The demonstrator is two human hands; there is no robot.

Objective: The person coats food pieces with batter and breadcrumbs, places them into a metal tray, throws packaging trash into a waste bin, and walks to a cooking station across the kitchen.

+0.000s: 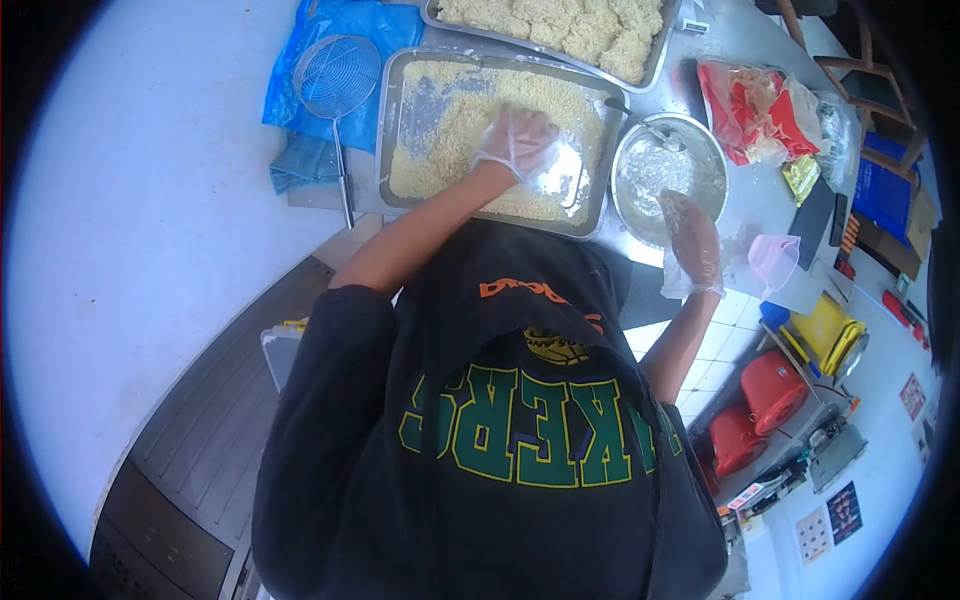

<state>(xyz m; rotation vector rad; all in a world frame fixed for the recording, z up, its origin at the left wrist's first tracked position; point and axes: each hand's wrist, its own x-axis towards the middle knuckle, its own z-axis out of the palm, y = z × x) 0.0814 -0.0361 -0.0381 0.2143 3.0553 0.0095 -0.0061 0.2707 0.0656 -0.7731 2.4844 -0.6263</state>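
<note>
Nearest is the person's dark sweatshirt (pixel 340 430), close against the near edge of the metal worktop (pixel 745 188). At that edge, the gloved right hand (pixel 693 250) is poised over the near rim of a metal bowl (pixel 724 170), its fingers close together; nothing shows in them, though I cannot tell whether they pinch anything or touch the rim. A pink cup (pixel 773 262) is just right of this hand. Left of the bowl, also along the near edge, a metal tray (pixel 384 140) carries pale crumbs (pixel 440 150), spread unevenly with bare metal showing toward its near right corner. The gloved left hand (pixel 517 143) is down among them, right of the tray's middle, fingers bent and narrow; whether they close on something cannot be told. The step in hand looks to be working the crumbs with the left hand alone; the next move seems to call for keeping that hand low and inside the tray's rim, the right one clear. By the tray's far left corner, a wire strainer (pixel 338 77) lies partly on a blue bag (pixel 392 28). Farthest off, a second tray (pixel 655 75) holds crumb-coated pieces (pixel 545 20) set close together.
</note>
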